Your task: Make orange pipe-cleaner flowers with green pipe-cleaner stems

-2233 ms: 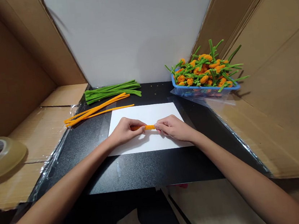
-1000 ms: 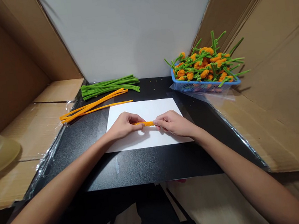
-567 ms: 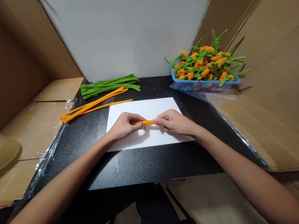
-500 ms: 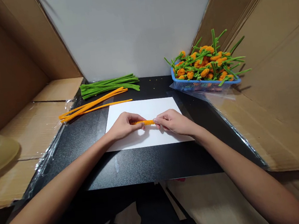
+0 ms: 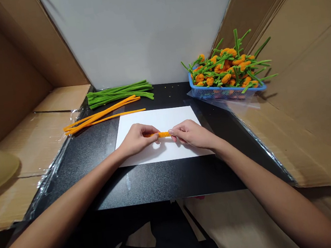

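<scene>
Left hand (image 5: 139, 138) and right hand (image 5: 189, 134): an orange coil (image 5: 163, 134) is pinched between the fingertips of each, above white paper (image 5: 172, 153).

I count one orange coil (image 5: 164, 134) between my fingers (image 5: 151, 129), one white sheet (image 5: 158, 116) beneath, one tape roll (image 5: 5, 170) far left, one blue basket (image 5: 222, 91) beyond right; beyond left, at least three orange stems (image 5: 104, 113) and uncountable green stems (image 5: 119, 94).

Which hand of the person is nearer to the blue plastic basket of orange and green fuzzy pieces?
Right. The right hand is in front of the basket and slightly left; the left hand is farther left, over the white paper sheet.
</scene>
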A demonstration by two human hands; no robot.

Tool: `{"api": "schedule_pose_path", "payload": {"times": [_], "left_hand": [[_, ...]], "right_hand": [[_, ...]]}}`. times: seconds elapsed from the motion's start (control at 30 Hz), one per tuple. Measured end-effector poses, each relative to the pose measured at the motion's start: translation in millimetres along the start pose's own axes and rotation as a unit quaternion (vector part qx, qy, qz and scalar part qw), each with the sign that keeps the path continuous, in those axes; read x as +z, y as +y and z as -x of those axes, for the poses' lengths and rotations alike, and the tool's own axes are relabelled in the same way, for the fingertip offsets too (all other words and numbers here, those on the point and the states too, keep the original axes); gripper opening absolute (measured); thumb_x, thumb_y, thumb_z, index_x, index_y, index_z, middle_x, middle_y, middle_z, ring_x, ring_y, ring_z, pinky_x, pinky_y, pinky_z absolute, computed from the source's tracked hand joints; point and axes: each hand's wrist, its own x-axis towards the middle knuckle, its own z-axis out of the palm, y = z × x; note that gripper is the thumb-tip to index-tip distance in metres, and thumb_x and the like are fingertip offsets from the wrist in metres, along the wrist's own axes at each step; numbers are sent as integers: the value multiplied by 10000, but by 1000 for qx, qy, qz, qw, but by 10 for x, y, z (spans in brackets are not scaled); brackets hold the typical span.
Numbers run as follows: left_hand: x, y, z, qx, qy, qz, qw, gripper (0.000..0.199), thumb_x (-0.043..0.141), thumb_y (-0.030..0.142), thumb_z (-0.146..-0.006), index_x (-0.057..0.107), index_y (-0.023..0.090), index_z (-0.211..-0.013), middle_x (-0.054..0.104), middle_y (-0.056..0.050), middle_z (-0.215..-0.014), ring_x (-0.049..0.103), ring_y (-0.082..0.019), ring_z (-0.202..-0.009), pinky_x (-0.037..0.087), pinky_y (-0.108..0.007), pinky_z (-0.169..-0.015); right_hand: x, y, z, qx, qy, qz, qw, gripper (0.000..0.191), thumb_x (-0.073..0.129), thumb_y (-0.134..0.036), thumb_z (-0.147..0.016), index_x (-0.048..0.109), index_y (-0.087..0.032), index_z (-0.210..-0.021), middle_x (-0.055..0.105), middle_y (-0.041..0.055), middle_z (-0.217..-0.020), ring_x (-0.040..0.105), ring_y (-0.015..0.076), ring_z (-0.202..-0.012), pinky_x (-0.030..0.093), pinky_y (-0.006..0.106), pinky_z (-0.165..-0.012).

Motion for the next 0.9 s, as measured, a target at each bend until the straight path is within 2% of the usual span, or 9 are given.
{"api": "schedule_pose_path", "payload": {"times": [0.2,0.5,0.9], "left_hand": [[-14,-17,-19,-4,0,19,1000,264,653,343,-796,780,115,-838,715,-37,-698,556,-121,-637,387,-233,-626],[-30,15,-2,-19,-10,44,999,268,641,344,-805,786,120,-826,682,-15,-632,447,-82,-529,320,-216,-536],[-27,-11,-25,-24,-9,65,998,220,677,318,-772,777,133,-836,719,-25,-672,517,-91,-559,361,-209,-549]], "right_hand": [[-2,-11,-1,6,-3,-4,1000,397,497,-381,-936,624,-158,-633,412,-53,-424,308,72,-406,247,253,-475],[-11,3,2,-3,-7,-3,1000,381,515,-402,-916,637,-157,-651,416,-60,-425,312,73,-413,252,251,-489],[-11,1,-7,-10,-3,17,1000,385,521,-403,-912,649,-149,-653,442,-51,-447,341,75,-429,263,253,-514]]}}
